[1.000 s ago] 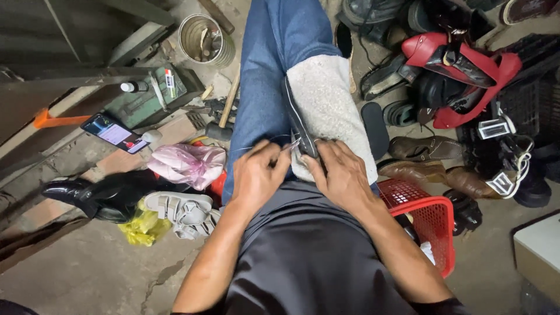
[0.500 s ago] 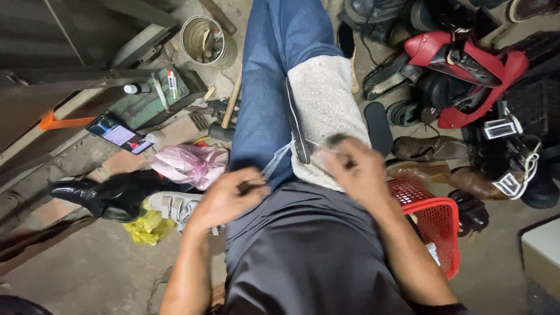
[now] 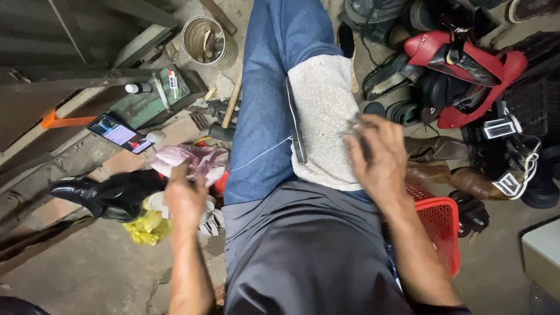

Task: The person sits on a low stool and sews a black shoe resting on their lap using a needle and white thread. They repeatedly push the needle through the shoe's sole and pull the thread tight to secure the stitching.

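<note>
Left hand point(image 3: 185, 195) pinching thin white thread point(image 3: 262, 153) taut | right hand point(image 3: 376, 154) gripping dark strap point(image 3: 296, 125), blurred | risk: overpull snaps thread.

Cracked grey concrete floor point(image 3: 87, 274), dim and dusty; a dark metal wall point(image 3: 52, 35) runs along one side, and worn shoes point(image 3: 461, 64) pile beside a red plastic basket point(image 3: 440, 227)

tin can point(image 3: 210, 41), phone point(image 3: 121, 133), black boot point(image 3: 105, 195), red basket point(image 3: 440, 230), piled shoes point(image 3: 461, 64).
</note>
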